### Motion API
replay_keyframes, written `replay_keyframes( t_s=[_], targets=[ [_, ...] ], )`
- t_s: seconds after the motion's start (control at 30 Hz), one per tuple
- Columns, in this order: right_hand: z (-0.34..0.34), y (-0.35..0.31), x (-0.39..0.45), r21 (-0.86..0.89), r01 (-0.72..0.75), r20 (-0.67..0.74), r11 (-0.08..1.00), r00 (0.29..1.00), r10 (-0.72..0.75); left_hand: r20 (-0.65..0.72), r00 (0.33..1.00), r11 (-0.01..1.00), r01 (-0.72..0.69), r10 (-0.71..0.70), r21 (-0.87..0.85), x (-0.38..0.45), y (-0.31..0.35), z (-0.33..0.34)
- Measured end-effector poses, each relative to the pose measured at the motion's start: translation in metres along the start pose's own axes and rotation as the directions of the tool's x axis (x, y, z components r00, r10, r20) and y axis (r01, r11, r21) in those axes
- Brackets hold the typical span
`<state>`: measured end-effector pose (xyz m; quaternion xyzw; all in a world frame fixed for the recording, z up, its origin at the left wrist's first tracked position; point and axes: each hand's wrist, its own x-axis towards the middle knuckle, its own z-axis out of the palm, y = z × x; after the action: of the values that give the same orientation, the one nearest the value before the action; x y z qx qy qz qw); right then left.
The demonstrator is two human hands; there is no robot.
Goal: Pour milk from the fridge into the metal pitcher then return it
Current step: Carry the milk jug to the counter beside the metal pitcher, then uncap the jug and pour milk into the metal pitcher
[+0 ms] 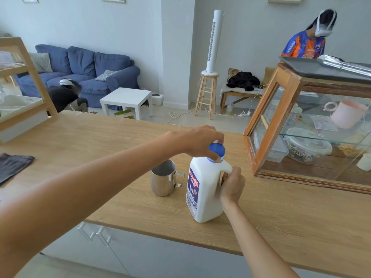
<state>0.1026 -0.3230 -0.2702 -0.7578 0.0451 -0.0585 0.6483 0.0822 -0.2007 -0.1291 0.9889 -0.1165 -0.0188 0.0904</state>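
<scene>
Head view. Two speakers annotate the figure.

A: Start at the grips. The right hand [232, 183] has its fingers curled through the handle of the milk jug [204, 189], thumb over the top of the handle. The left hand [200, 141] reaches across from the left and pinches the blue cap [216, 149] between thumb and fingertips.

B: Where does the jug stand?

A: Upright on the wooden counter [281, 213], near its front edge. The metal pitcher [163, 178] stands just beside it on the left, handle turned toward the jug, and its mouth is open.

B: How will the jug handle?

A: Judging by its size and opaque white walls, it is likely heavy if full, with thin plastic that gives under a squeeze. It may be cold and a little slick from the fridge. The moulded handle is the sound place to hold it; the cap wants only a light twist while the right hand steadies the body.

B: And further out?

A: A glass display case [301, 121] with a wooden frame sits on the counter to the right, well apart from the jug.
</scene>
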Motion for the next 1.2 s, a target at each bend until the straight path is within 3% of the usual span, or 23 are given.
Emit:
replay_keyframes(
  t_s=[0.1,0.33,0.67,0.93,1.2],
  targets=[
    [0.002,0.002,0.002,0.088,-0.072,-0.038,0.994,0.996,0.075,-0.031,0.999,0.999,0.035,-0.034,0.008,-0.002,0.001,-0.002],
    [-0.002,-0.003,-0.001,0.116,-0.087,-0.043,0.989,0.995,0.092,-0.022,0.995,0.994,0.091,-0.093,-0.065,-0.036,-0.031,-0.014],
    [0.007,0.001,-0.001,0.136,-0.095,-0.137,0.986,0.984,0.114,0.114,0.954,0.955,0.286,-0.277,-0.076,-0.081,-0.1,0.039],
    [0.016,0.007,-0.005,0.184,-0.086,-0.261,0.979,0.956,0.133,0.364,0.813,0.871,0.491,-0.454,-0.01,-0.11,-0.174,0.143],
    [0.022,0.006,-0.011,0.236,-0.05,-0.324,0.97,0.937,0.128,0.191,0.839,0.824,0.54,-0.51,-0.17,-0.105,-0.199,0.198]
  ],
)
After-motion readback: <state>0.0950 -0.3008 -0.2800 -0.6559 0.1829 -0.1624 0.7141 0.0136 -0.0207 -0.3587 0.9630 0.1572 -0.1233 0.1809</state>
